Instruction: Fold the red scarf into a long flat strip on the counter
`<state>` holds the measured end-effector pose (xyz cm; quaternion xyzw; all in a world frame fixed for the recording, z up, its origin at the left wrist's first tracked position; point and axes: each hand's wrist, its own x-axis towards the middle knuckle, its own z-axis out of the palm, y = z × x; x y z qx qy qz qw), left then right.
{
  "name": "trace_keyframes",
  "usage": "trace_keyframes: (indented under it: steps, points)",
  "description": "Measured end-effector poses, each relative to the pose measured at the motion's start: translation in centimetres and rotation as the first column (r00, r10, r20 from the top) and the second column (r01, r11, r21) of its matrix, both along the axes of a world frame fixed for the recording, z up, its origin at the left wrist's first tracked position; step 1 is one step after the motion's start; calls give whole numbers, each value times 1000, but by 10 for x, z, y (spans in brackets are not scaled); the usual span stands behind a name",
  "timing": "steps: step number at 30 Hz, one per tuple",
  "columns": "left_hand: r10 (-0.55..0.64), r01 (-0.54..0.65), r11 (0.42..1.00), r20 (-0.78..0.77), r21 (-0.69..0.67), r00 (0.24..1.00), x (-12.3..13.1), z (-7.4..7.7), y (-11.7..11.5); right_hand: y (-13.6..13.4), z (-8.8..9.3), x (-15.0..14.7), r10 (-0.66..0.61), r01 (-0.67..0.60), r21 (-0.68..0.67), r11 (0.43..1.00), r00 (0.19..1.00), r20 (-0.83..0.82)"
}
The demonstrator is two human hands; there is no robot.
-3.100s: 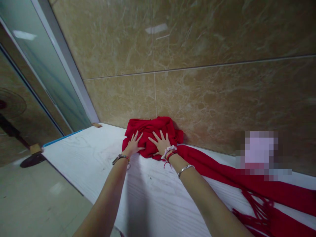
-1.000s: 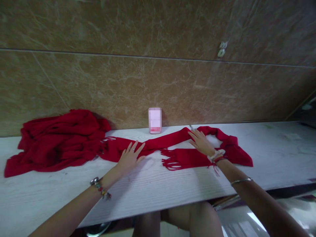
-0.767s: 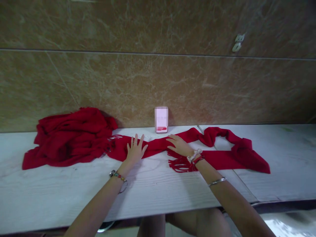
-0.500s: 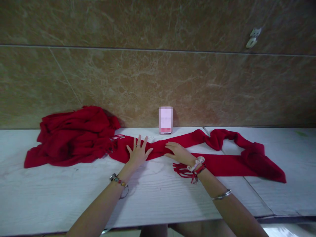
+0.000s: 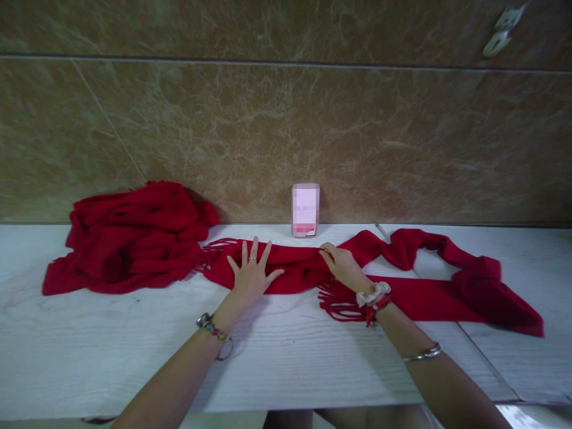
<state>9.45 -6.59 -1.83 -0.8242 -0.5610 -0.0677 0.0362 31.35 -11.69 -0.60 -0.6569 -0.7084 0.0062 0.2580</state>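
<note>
A long red fringed scarf (image 5: 402,280) lies stretched across the white table (image 5: 134,351). My left hand (image 5: 252,271) rests flat on the scarf near its left end, fingers spread. Just to its right, my right hand (image 5: 342,265) is on the same scarf with fingers curled, pinching a fold of the cloth at the far edge. The scarf's fringed other end (image 5: 337,301) lies under my right wrist.
A heap of red scarves (image 5: 129,238) sits at the left against the brown marble wall. A small pink box (image 5: 305,210) stands upright at the wall behind my hands. A table seam runs at the right (image 5: 447,322). A wall fitting (image 5: 503,28) shows top right.
My view has turned from the heap to the stretched scarf. My right hand slid left along the scarf and its fingers closed on a fold; my left hand stays flat on the left end.
</note>
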Motion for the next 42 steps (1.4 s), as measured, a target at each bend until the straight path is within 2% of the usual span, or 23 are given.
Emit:
trace_keyframes:
  steps: [5, 10, 12, 14, 16, 18, 20, 21, 24, 29, 31, 34, 37, 39, 42]
  points:
    - [118, -111, 971, 20, -212, 993, -4, -3, 3, 1, -1, 16, -18, 24, 122, 992, 999, -50]
    - [244, -236, 938, 1, -253, 970, -2, -4, -3, -5, 4, -5, 43, -85, 268, 960, 986, 158]
    - [295, -288, 924, -11, -251, 955, -2, -3, -6, -9, 3, -17, 99, -158, 241, 958, 965, 241]
    - [322, -317, 919, -17, -234, 947, -3, -2, -7, -10, -2, -26, 198, -247, 135, 960, 933, 300]
    - [273, -273, 943, -25, -192, 962, -5, -2, -5, -9, -10, -30, 294, -310, -1, 951, 900, 323]
    - [152, -154, 974, -29, -168, 988, -8, -1, -2, -8, -17, -29, 348, -334, -100, 937, 883, 314]
    - [61, -66, 972, -28, -226, 998, -11, 0, 3, -6, -20, -26, 360, -334, -138, 933, 887, 289]
    - [55, -61, 960, -29, -273, 998, -12, 1, 5, -6, -20, -25, 359, -331, -145, 932, 890, 280]
    - [118, -131, 919, -58, -372, 991, -15, 6, 10, -5, -18, -20, 338, -303, -160, 940, 897, 286]
    - [230, -251, 870, -100, -424, 968, -19, 14, 10, -5, -14, -16, 262, -219, -155, 963, 897, 357]
    - [247, -270, 868, -108, -417, 963, -19, 14, 8, -4, -14, -15, 207, -159, -157, 975, 908, 364]
    - [140, -156, 940, -71, -303, 988, -15, 13, 3, -3, -13, -14, 167, -111, -174, 979, 920, 354]
    - [-27, 23, 988, -21, -155, 999, -9, 9, 0, -3, -12, -15, 214, -159, -183, 970, 916, 339]
    - [-69, 65, 980, -18, -190, 997, -6, 7, 1, -3, -10, -16, 257, -188, -233, 954, 914, 314]
    - [-82, 65, 952, -42, -300, 996, -6, 6, 3, -3, -8, -15, 286, -180, -359, 916, 920, 267]
